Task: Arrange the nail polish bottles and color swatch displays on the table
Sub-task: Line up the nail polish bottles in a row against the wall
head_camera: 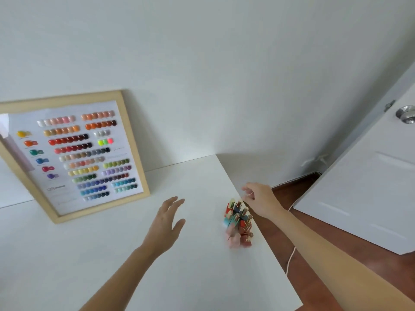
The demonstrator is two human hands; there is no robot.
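Note:
A wood-framed color swatch display (74, 153) leans against the wall at the back left of the white table (112, 254), showing rows of colored nail tips. A tight cluster of nail polish bottles (239, 223) with gold caps stands near the table's right edge. My left hand (167, 223) hovers open above the table's middle, fingers spread, left of the bottles. My right hand (258, 199) is just above and right of the cluster, fingers loosely curled at the nearest caps; it grips nothing that I can see.
The table's right edge (265, 239) drops to a brown wooden floor (318, 248). A white cord (290, 259) hangs beside that edge. A white door (368, 189) with a metal knob (405, 114) stands open at the right. The wall is plain white.

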